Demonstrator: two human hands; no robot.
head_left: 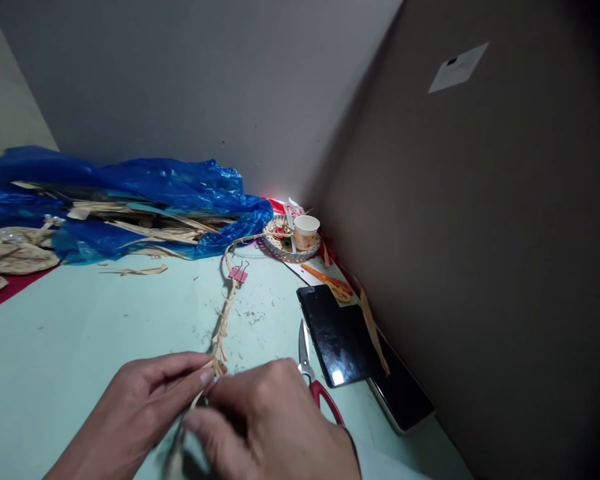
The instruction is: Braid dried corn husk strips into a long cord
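— Hands, item one: left hand [145,413] and right hand [275,427], bottom centre of the frame, both pinched on the near end of the braided straw cord [225,320]. Fingertips closed on loose strands; neither hand is slack.

— Cord's position?

— Runs from the hands up the middle of the pale green table [80,320] to a pink binder clip [239,274], then on toward the blue plastic bag [155,193].

— Handling?

— Judged light, dry and limp; strands likely brittle and apt to fray or split. Best held right at the last crossing, where the plait is tight.

— Items beyond?

— Red-handled scissors [313,380] just right of the hands; two dark phones [337,333] beside them; orange scissors [330,280] farther up; paper cup [307,231] on a woven disc [280,243], centre; straw bundles [10,257], left edge.
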